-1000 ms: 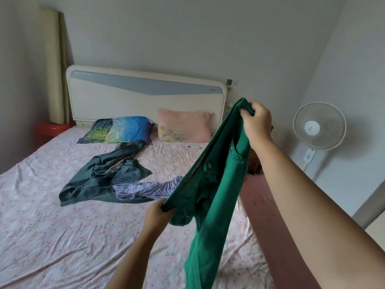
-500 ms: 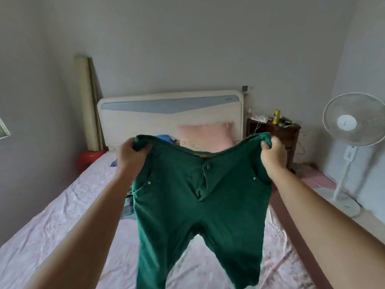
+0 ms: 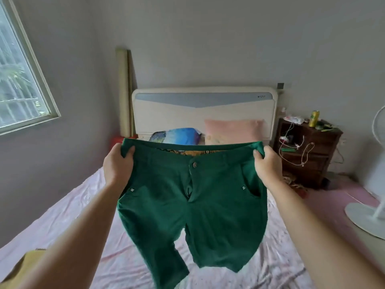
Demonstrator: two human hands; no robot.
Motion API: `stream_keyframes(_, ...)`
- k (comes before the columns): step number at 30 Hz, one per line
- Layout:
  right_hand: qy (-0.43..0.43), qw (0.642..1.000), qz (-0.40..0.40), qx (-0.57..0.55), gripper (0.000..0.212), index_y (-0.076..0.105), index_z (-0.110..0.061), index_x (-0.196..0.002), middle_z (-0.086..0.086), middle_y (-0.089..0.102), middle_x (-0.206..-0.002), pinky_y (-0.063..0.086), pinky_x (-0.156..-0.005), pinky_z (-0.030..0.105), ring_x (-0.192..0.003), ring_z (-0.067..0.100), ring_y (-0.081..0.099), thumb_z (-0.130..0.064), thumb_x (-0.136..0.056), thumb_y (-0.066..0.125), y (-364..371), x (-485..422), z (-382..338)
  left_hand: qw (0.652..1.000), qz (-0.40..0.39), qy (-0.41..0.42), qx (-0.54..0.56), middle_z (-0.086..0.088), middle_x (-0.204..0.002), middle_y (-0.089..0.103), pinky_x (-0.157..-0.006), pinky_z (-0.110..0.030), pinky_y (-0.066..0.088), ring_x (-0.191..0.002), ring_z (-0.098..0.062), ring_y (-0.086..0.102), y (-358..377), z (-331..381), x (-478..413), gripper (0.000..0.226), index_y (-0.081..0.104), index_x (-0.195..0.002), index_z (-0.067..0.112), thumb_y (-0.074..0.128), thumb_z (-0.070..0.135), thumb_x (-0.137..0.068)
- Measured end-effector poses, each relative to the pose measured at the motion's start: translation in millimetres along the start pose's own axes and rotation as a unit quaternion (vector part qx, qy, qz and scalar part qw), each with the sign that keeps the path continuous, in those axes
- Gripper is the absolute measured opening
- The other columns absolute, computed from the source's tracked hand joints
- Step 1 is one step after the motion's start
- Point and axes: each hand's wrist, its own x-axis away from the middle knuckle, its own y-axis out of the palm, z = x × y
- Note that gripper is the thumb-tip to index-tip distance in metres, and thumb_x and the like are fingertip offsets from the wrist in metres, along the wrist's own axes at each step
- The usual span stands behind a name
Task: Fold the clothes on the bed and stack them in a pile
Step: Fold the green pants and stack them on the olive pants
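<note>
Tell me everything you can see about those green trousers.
The green trousers look like cotton cloth, with a waist button, a fly and small pocket rivets. They hang unfolded, front toward the camera, above the bed. The left hand and the right hand grip the two ends of the waistband, pulled level; the legs dangle loose.

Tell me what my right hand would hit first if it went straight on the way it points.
Probably the pink pillow against the headboard. The right hand, gripping the trousers by the waistband, points forward over the bed toward it; nothing shows in between, though depth is hard to judge.
</note>
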Motion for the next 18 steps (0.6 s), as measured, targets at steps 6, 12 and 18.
stream_keyframes(6,0.009,1.0,-0.028,-0.003,0.02,0.045,-0.003,-0.071,0.002,0.039,-0.06,0.025,-0.051,0.033,-0.056,0.019,0.038,-0.012,-0.088,0.049,39.0,41.8,-42.3,0.951,-0.056,-0.276,0.13,-0.012,-0.077,0.055,-0.069,-0.035,0.046,-0.081,-0.029,0.055,0.9,-55.1,12.7,0.018,0.053,-0.083,0.002,0.057,0.02,-0.087)
stream_keyframes(12,0.037,0.997,-0.049,-0.045,0.028,0.036,-0.01,-0.062,0.005,0.038,-0.057,0.025,-0.052,0.033,-0.06,0.024,0.041,-0.012,-0.085,0.052,104.4,111.0,-88.8,0.823,-0.197,-0.391,0.361,-0.019,-0.084,0.063,-0.069,-0.039,0.053,-0.07,-0.029,0.062,-14.7,-66.5,51.1,0.01,0.058,-0.092,0.002,0.056,0.012,-0.09)
stream_keyframes(18,-0.133,0.988,-0.048,-0.063,0.018,0.046,-0.013,-0.072,-0.002,0.048,-0.057,0.032,-0.051,0.022,-0.056,0.015,0.046,-0.012,-0.086,0.058,162.2,184.8,-139.5,0.809,-0.351,-0.201,0.427,-0.011,-0.077,0.066,-0.066,-0.034,0.052,-0.07,-0.022,0.063,-54.5,-61.6,50.9,0.009,0.058,-0.098,0.008,0.052,0.009,-0.092)
